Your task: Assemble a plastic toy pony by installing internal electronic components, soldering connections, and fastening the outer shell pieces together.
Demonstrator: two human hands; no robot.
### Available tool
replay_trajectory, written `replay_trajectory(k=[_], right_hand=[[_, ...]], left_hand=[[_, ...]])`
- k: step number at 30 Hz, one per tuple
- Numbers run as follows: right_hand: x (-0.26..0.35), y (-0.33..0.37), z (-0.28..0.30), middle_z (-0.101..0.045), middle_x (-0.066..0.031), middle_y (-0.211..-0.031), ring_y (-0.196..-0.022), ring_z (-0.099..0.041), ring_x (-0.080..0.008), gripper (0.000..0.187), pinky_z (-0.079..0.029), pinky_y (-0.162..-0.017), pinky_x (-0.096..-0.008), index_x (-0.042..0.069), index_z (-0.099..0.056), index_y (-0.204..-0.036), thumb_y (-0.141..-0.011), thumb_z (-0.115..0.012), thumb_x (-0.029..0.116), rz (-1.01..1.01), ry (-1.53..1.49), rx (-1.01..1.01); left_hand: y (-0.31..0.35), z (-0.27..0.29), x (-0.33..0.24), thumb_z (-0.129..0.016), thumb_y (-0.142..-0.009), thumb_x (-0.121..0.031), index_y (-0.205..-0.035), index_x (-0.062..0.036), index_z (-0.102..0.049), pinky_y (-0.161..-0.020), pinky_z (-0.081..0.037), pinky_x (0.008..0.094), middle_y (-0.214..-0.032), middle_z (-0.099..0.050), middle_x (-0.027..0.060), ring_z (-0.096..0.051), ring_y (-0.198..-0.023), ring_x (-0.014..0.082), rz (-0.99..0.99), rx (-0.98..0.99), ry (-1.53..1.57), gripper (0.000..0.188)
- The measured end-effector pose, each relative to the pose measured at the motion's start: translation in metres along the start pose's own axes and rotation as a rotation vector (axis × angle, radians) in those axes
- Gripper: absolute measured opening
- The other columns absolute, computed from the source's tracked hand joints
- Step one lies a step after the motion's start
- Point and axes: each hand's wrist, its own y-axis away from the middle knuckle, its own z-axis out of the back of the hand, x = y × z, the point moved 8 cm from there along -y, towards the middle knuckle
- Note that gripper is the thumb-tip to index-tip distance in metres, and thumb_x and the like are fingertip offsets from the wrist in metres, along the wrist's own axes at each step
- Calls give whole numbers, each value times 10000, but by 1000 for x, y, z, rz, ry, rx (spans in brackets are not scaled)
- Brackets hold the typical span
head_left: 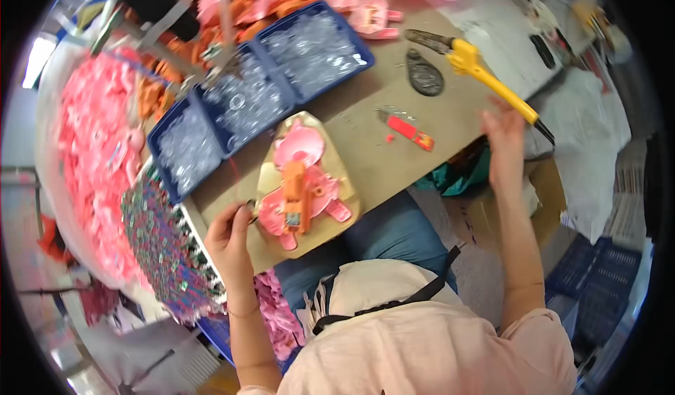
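On a cream-coloured, rounded fixture (pixel 344 205) lies a pink plastic toy shell (pixel 301 146) with an orange plastic part (pixel 296 191) across it. My left hand (pixel 230 237) is beside the fixture's left edge, thumb and fingers pinched together. A small dark piece shows at their tips, too small to name. My right hand (pixel 505 138) is off the table's right side, fingers stretched out and slightly blurred, near the handle of a yellow tool (pixel 485 75) that looks like a soldering iron. Whether the fingers touch it I cannot tell.
A blue three-compartment tray (pixel 228 149) holds clear small parts. Pink shells (pixel 95 170) and wired small parts (pixel 165 233) are heaped at left. A red cutter (pixel 410 132) and a dark oval object (pixel 425 73) lie on the table. A cardboard box (pixel 485 219) stands below right.
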Motion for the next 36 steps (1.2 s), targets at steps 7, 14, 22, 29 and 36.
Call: replay_trajectory(k=[7,14,22,29,36], right_hand=[[76,-68,-10,-516,-54,-1186,-1003,-507,-124,359,-403,-874,-244,43,-528,-1214,-865,-586,103,585,545,437],[75,-68,-48,-578,-58,-1070,-891,-541,-110,393,-433,-788,-235,107,-515,-1254,-872,-597,155,659,891,503],[107,-21,-10,-622,-72,-849,-711,-557,-104,399,-437,-668,-209,54,-501,-1259,-911,-536,247,590,741,167],[85,85,-65,-580,-128,-708,-478,-461,-80,735,-365,-434,-170,-42,-285,-1349,-887,-471,500,271,73,211],[80,103,-126,-597,-175,-799,-603,-549,-160,327,-470,-563,-256,-7,-442,-1154,-954,-454,252,242,-44,423]], left_hand=[[-2,-25,-13,-635,-844,-122,-965,32,-637,-675,-450,206,-831,-629,19,-562,-742,72,71,261,6,196],[0,-22,-7,-628,-851,-133,-968,29,-642,-656,-448,199,-808,-624,11,-550,-729,51,23,217,44,200],[5,-18,2,-622,-852,-130,-979,19,-641,-642,-436,200,-780,-606,0,-529,-710,53,-13,270,107,197],[5,-31,-12,-634,-835,-76,-952,32,-638,-654,-459,203,-841,-644,32,-578,-730,72,-37,245,-36,160],[4,-25,-19,-638,-806,-87,-934,-37,-678,-571,-419,258,-685,-595,69,-529,-603,134,-227,224,-178,143]])
